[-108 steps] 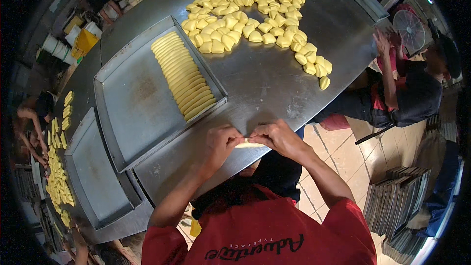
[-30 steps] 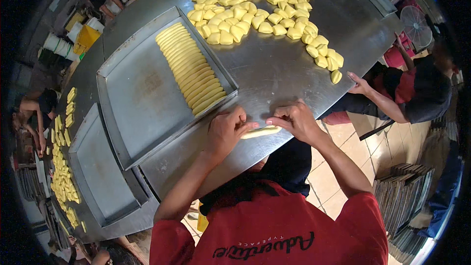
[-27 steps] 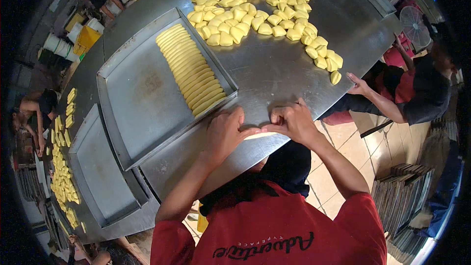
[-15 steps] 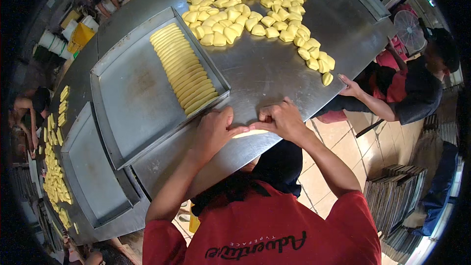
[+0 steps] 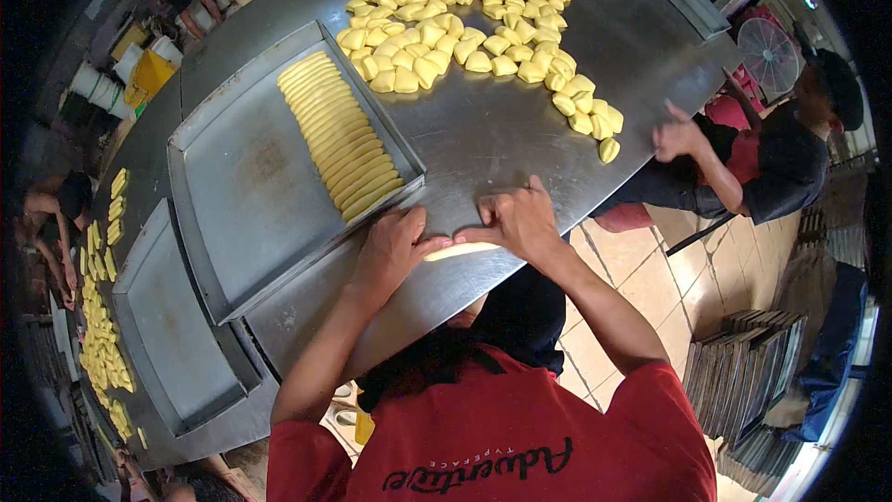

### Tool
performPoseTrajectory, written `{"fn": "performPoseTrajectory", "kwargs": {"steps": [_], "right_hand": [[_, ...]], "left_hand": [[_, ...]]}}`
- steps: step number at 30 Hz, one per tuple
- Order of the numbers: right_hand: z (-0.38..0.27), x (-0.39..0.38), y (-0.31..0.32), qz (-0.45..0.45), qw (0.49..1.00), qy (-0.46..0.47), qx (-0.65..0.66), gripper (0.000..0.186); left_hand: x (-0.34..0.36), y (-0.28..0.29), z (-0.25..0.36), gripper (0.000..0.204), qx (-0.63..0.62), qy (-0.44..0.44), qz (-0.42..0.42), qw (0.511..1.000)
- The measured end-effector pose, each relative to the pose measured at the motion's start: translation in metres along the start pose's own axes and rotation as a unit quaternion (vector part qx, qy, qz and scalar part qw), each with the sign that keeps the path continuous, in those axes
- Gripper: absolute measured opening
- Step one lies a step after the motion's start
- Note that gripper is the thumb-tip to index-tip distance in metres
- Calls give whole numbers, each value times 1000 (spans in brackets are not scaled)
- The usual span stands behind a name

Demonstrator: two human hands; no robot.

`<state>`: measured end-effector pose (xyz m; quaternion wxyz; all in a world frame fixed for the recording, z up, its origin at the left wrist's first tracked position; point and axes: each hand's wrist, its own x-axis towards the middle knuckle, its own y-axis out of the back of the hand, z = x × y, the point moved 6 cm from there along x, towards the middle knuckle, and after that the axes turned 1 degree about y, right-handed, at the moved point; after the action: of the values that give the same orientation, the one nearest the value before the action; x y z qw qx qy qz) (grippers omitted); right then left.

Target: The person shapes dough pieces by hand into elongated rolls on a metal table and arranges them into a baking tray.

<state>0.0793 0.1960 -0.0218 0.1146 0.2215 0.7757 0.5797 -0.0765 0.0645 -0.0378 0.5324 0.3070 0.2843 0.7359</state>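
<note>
Desk (image 5: 525, 130): smooth, reflective metal. Rimmed metal tray (image 5: 242, 214): slim dough sticks (image 5: 339, 139), side by side. Our left hand (image 5: 395, 240) and right hand (image 5: 522, 221), fingers curled, lay thumbs on a dough strip (image 5: 465, 250) near the desk's edge; whether pinching, we cannot tell. We judge it light, soft, easily dented: support both ends.
</note>
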Motion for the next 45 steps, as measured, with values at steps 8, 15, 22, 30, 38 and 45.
{"fn": "performPoseTrajectory", "kwargs": {"steps": [8, 15, 22, 30, 38, 45], "right_hand": [[21, -9, -3, -20, 994, 33, 106, 62], [27, -10, 5, 60, 985, 74, 145, 49], [-12, -33, -1, 52, 954, 164, 247, 27], [5, -15, 1, 48, 951, 139, 271, 27], [179, -64, 67, 376, 897, -232, 4, 31], [144, -65, 62, 321, 921, -195, 102, 33]], "left_hand": [[-8, 8, -6, 50, -79, 36, 0, 996], [-4, 6, 7, 30, -62, -36, 8, 997], [-33, -9, 37, 31, -70, -32, 56, 995], [-17, -5, 21, 29, -125, 13, 52, 991], [-50, -1, 46, 48, 8, -16, 68, 998], [-52, 18, 45, 46, -74, 11, 71, 995]]}}
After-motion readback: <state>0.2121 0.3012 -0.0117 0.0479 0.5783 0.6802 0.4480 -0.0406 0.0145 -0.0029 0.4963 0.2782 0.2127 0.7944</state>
